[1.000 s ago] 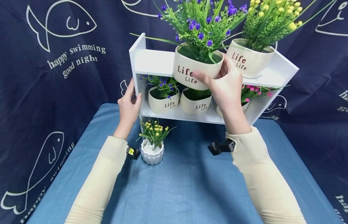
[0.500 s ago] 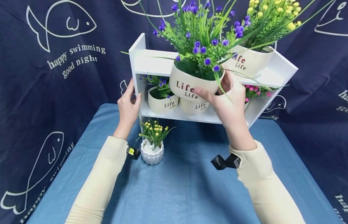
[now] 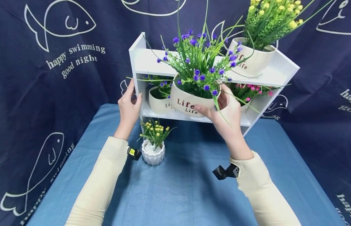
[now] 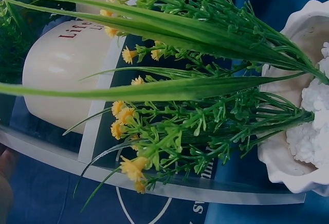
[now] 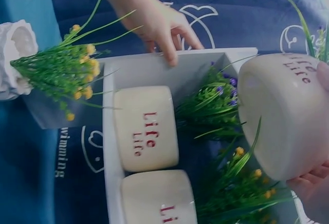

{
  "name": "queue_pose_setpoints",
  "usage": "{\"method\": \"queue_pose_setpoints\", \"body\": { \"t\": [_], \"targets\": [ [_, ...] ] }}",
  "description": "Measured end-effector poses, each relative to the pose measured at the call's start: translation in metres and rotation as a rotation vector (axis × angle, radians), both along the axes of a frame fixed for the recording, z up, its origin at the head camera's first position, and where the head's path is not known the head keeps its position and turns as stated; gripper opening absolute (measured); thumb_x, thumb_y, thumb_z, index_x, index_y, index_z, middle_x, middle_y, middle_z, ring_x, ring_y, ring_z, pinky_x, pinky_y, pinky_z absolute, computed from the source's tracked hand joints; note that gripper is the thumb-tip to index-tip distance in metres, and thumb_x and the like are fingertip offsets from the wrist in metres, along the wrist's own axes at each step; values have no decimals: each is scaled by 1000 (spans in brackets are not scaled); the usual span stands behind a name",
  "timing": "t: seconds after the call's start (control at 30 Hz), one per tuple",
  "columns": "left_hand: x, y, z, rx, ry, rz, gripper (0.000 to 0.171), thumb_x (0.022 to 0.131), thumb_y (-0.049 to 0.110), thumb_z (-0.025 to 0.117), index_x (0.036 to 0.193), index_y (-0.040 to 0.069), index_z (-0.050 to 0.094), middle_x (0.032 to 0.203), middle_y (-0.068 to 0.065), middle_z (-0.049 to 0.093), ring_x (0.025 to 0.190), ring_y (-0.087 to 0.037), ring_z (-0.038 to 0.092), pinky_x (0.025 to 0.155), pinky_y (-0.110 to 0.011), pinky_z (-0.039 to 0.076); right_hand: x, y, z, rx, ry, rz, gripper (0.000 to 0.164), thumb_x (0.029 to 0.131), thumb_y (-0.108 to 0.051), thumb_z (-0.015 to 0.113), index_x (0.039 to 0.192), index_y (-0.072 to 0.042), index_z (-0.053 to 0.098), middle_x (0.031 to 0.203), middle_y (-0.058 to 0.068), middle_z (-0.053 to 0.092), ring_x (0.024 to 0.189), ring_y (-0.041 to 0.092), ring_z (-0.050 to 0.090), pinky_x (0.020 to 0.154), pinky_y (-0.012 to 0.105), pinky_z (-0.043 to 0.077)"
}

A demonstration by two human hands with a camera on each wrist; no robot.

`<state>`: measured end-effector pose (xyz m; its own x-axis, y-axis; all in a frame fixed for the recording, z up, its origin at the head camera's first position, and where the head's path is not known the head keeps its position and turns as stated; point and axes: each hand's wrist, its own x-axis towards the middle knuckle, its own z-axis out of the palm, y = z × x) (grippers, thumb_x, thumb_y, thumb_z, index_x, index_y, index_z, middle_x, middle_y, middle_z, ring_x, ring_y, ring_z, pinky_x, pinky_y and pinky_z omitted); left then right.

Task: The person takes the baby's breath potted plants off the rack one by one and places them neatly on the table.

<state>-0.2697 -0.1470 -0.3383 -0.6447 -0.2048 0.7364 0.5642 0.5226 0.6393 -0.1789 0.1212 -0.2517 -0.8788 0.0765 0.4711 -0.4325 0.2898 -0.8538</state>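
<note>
My right hand (image 3: 227,116) grips a cream flowerpot (image 3: 189,102) marked "Life", thumb on its front and fingers round its far side. Purple flowers (image 3: 202,70) and grass blades rise from it. The pot is tilted and held in the air before the white shelf (image 3: 161,61), its base showing in the right wrist view. My left hand (image 3: 129,105) holds the shelf's left side panel, thumb at the front edge and fingers along the outside. On the lower board stand a purple-flowered pot (image 3: 158,102) and a pink-flowered one (image 3: 244,108); a yellow-flowered pot (image 5: 159,198) between them is mostly hidden.
On the upper board at right sits a cream pot (image 3: 250,64) with yellow flowers. A small white fluted pot (image 3: 153,155) with yellow flowers stands on the blue cloth (image 3: 178,188), by the shelf's lower left. Dark fish-print fabric (image 3: 79,94) hangs behind.
The purple-flowered pot in my right hand has come down from upper-board height to the front of the lower board. My left hand keeps its place on the side panel.
</note>
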Motion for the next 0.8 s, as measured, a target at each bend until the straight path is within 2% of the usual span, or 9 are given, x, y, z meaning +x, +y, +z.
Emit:
{"method": "queue_pose_setpoints", "body": {
  "t": [0.1, 0.27, 0.43, 0.5, 0.63, 0.7, 0.8],
  "targets": [
    [1, -1, 1, -2, -2, 6, 54, 93, 5, 58, 146, 12, 45, 132, -18, 61, 114, -28, 65, 83, -40, 59, -3, 2, -7, -11, 11, 15, 77, 69, 0, 84, 138, -7, 50, 126, 12, 64, 106, 3, 63, 94, 18, 51],
    [0, -1, 0, -13, 5, 10, 54, 93, 5, 58, 146, 10, 45, 129, -20, 62, 108, -29, 68, 79, -39, 60, -3, 6, -18, -22, 35, 44, 76, 68, 4, 83, 137, -7, 51, 125, 9, 63, 103, 5, 63, 89, 17, 52],
    [0, 0, 0, -29, -6, 44, 55, 92, 6, 59, 145, 12, 46, 110, -21, 70, 92, -30, 70, 68, -36, 56, -1, 9, -27, 4, 6, 58, 79, 68, 4, 83, 138, -4, 48, 126, 8, 61, 100, 5, 63, 86, 15, 53],
    [0, 0, 1, -25, -13, 40, 55, 93, 6, 59, 146, 13, 46, 111, -19, 71, 96, -28, 70, 67, -37, 56, 0, 10, -31, 13, -23, 59, 82, 68, 5, 82, 140, -3, 45, 128, 11, 59, 103, 6, 62, 87, 14, 52],
    [0, 1, 1, -2, -19, 17, 55, 93, 6, 59, 145, 12, 46, 123, -18, 66, 106, -27, 69, 71, -41, 59, 1, 12, -38, 22, -76, 60, 84, 69, 6, 81, 143, -4, 42, 139, 12, 53, 118, 12, 57, 95, 13, 48],
    [0, 0, 1, 4, -18, 9, 55, 93, 5, 59, 145, 12, 46, 125, -19, 65, 108, -28, 68, 75, -41, 60, 1, 13, -41, 14, -81, 84, 80, 70, 6, 80, 141, -4, 44, 141, 12, 53, 123, 13, 55, 99, 15, 46],
    [1, 0, 1, 2, -15, 8, 55, 93, 6, 60, 145, 11, 46, 124, -20, 65, 109, -29, 68, 78, -41, 60, 0, 14, -47, 35, -65, 108, 79, 70, 6, 80, 140, -3, 45, 140, 11, 53, 121, 9, 55, 99, 15, 46]
  ]
}}
